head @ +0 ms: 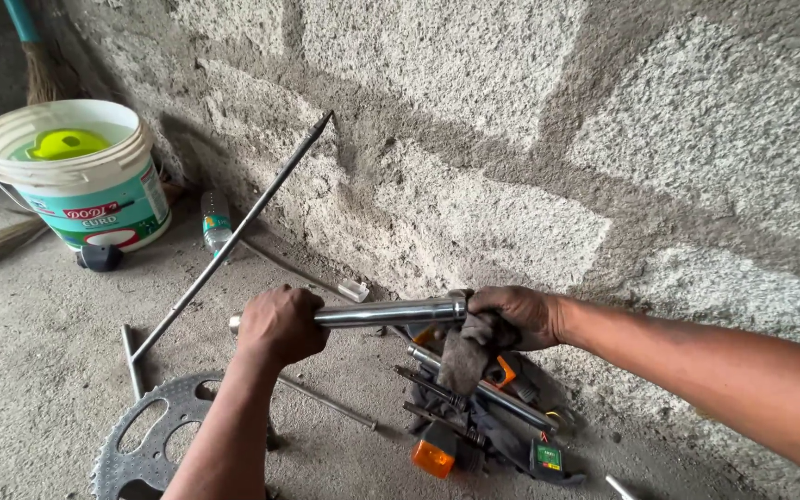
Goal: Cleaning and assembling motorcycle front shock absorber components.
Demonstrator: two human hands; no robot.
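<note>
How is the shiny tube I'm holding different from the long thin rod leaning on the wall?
The shiny tube is thick and polished; the thin rod is slim, dull and dark. The tube lies level, held by the left hand and by the right hand with a dark rag; the rod slants untouched from the floor to the block wall. The rod looks longer. Both are straight metal.

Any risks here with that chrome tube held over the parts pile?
1. The chrome tube is held in the air by the left hand and the right hand, the right through a dark rag; a slipping grip could drop it onto the orange lamp and the rods below.
2. The toothed sprocket lies just beside the left forearm; its teeth might scrape it.
3. The long rod leaning on the block wall could be knocked over.
</note>
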